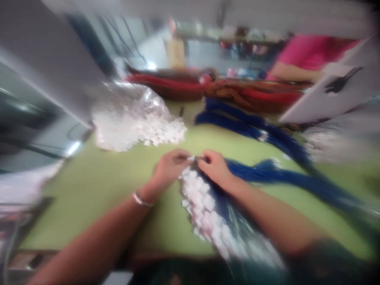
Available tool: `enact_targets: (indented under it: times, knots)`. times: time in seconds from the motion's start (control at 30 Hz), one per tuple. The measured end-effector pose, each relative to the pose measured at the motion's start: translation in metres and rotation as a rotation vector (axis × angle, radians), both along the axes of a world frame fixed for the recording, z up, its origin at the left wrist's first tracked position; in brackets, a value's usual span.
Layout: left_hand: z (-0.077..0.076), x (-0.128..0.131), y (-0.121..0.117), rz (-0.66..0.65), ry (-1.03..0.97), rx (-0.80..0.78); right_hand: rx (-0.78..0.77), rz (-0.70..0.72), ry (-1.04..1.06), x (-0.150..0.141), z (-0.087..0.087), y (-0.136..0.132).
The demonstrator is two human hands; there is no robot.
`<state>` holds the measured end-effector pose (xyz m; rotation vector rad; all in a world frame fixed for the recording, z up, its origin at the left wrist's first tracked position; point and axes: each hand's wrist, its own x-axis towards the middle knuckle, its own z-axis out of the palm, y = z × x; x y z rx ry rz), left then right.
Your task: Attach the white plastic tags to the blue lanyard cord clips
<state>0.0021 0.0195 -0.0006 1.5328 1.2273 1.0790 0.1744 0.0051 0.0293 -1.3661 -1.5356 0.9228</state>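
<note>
A green worktop (89,206) carries the work, and a bundle of blue wires (224,206) slants from its middle to the front edge, white pieces (198,194) crowding its left side. The bundle is probably light, limp and prone to fanning out, best held round the gathered strands. At its far end, the left hand (172,164) closes its fingertips on a small white piece (191,158), likely stiff and slippery, best pinched by its sides; the right hand (215,164) pinches what looks like a thin wire, though blur leaves this unsure. Farther off, a pale panel (335,89) stands at the back right, red and brown bundles (255,93) line the back edge, a clear bag (127,107) spills white pieces at the back left, and another blue bundle (291,178) crowds the right hand's side, running toward the right edge.
</note>
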Motion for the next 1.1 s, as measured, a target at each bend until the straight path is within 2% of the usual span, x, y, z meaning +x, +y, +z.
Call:
enact_targets:
  times: [0.1,0.17,0.3,0.43,0.5,0.6,0.7,0.8,0.97,1.1]
  knots:
    - [0.004,-0.002,-0.001,-0.028,0.176,0.22,-0.112,0.07,0.002,0.002,0.0,0.001]
    - [0.007,-0.003,-0.001,-0.044,0.242,0.296,-0.159,0.11,0.012,0.004,-0.001,0.002]
    - [0.009,-0.005,0.0,-0.062,0.151,0.188,-0.095,0.105,-0.03,0.006,-0.003,0.003]
    - [0.01,-0.004,0.001,-0.098,0.083,0.07,-0.148,0.103,-0.04,0.003,-0.003,0.004]
    - [0.009,-0.001,0.0,-0.096,0.066,0.037,-0.101,0.085,-0.054,0.002,-0.002,0.003]
    - [0.006,0.002,-0.001,-0.042,0.052,-0.047,-0.05,0.066,-0.05,0.003,0.0,0.002]
    - [0.003,0.003,-0.001,0.033,0.0,-0.136,-0.15,0.086,0.001,0.006,0.002,0.002]
    - [0.0,0.003,-0.002,0.068,-0.041,-0.147,-0.196,0.104,-0.007,0.008,0.002,0.002]
    - [-0.003,0.006,-0.002,0.046,0.008,-0.128,-0.106,0.115,-0.054,0.006,0.002,0.002]
    - [0.008,0.008,-0.008,-0.018,0.076,0.019,-0.193,0.181,0.093,0.01,0.0,0.005]
